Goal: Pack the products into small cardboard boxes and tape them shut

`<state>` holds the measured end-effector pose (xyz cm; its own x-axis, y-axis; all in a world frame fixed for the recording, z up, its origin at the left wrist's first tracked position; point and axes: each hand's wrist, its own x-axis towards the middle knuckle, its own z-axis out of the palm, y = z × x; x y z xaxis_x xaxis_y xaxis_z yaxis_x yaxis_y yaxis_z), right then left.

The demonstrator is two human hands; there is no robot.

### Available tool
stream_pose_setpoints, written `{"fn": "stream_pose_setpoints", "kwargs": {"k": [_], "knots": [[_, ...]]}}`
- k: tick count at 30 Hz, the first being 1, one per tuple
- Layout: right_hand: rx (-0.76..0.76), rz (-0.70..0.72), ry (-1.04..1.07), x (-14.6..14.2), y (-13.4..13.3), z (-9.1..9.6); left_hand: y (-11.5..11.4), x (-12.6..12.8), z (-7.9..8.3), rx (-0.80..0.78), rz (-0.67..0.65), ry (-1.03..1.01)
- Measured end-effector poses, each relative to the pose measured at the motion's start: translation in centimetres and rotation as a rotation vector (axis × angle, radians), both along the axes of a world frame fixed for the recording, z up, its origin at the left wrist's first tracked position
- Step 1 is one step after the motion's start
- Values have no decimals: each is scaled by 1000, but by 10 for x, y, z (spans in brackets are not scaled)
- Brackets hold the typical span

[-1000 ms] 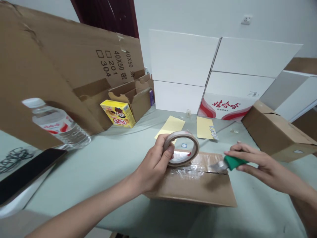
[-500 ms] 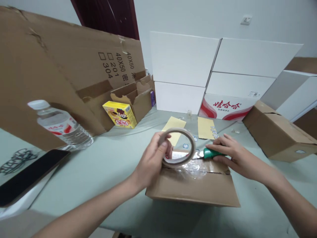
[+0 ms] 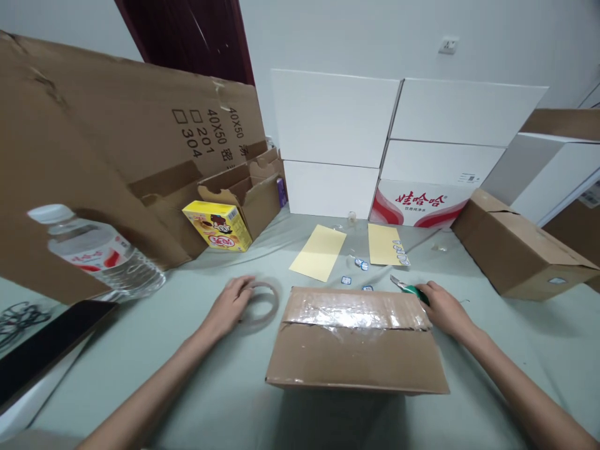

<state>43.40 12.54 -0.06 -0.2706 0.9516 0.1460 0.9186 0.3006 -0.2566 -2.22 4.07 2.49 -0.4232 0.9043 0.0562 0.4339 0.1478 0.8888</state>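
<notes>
A brown cardboard box (image 3: 356, 356) stands in front of me, with shiny clear tape across its top seam. To its left, my left hand (image 3: 233, 304) grips the near side of a roll of tape (image 3: 276, 299), which is slightly blurred and low at the tabletop. On the box's right side, my right hand (image 3: 440, 306) is closed round the green handle of a utility knife (image 3: 412, 290). The knife's blade points left and away, just beyond the box's far right corner. My right fingertips are partly hidden by the handle and hand.
Yellow paper sheets (image 3: 319, 253) and small blue-edged labels (image 3: 345, 280) lie behind the box. On the left are a water bottle (image 3: 100, 250), a yellow carton (image 3: 218, 226) and a black phone-like slab (image 3: 51, 344). Another cardboard box (image 3: 525, 244) sits at right, before white panels (image 3: 337, 119).
My left hand has carried the tape roll left and down, off the box top. My right hand has drawn the knife back to the right, and the taped seam now shows.
</notes>
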Motion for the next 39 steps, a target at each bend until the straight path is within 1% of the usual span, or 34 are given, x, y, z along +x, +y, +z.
{"fn": "stream_pose_setpoints", "kwargs": {"k": [1, 3, 4, 6, 8, 10, 12, 13, 14, 16, 19, 22, 24, 26, 30, 32, 35, 37, 39], "knots": [[9, -4, 19, 1, -2, 1, -4, 5, 7, 36, -10, 41], [20, 21, 72, 2, -7, 8, -17, 20, 31, 77, -117, 113], [14, 53, 104, 1, -9, 13, -25, 31, 46, 76, -250, 162], [-18, 150, 168, -5, -14, 23, -42, 61, 76, 25, -544, 270], [-59, 255, 224, -15, -18, 30, -53, 96, 98, 18, -775, 460], [-90, 330, 268, -26, -20, 33, -54, 130, 108, 6, -924, 611], [-110, 373, 304, -33, -21, 33, -46, 154, 108, -20, -989, 730], [-117, 383, 320, -35, -21, 33, -41, 161, 108, -32, -1003, 772], [-120, 385, 337, -35, -21, 33, -36, 162, 107, -35, -1013, 798], [-122, 370, 371, -30, -21, 33, -28, 154, 109, -20, -1037, 810], [-127, 347, 421, -21, -23, 35, -24, 122, 118, -16, -1049, 828], [-149, 359, 454, -17, -25, 37, -25, 89, 125, -82, -1004, 904], [-170, 379, 454, -19, -26, 35, -28, 74, 125, -103, -982, 935], [-185, 395, 431, -22, -24, 31, -30, 66, 123, -89, -979, 946], [-169, 357, 388, -23, -18, 19, -31, 62, 119, -65, -1015, 938], [-179, 374, 403, -24, -19, 19, -30, 63, 118, -69, -1031, 930], [-232, 508, 479, -30, -35, 28, -29, 68, 118, -66, -1050, 921], [-246, 611, 545, -40, -53, 38, -28, 72, 118, -53, -1063, 913], [-232, 685, 617, -51, -71, 46, -27, 77, 118, -39, -1072, 905]]}}
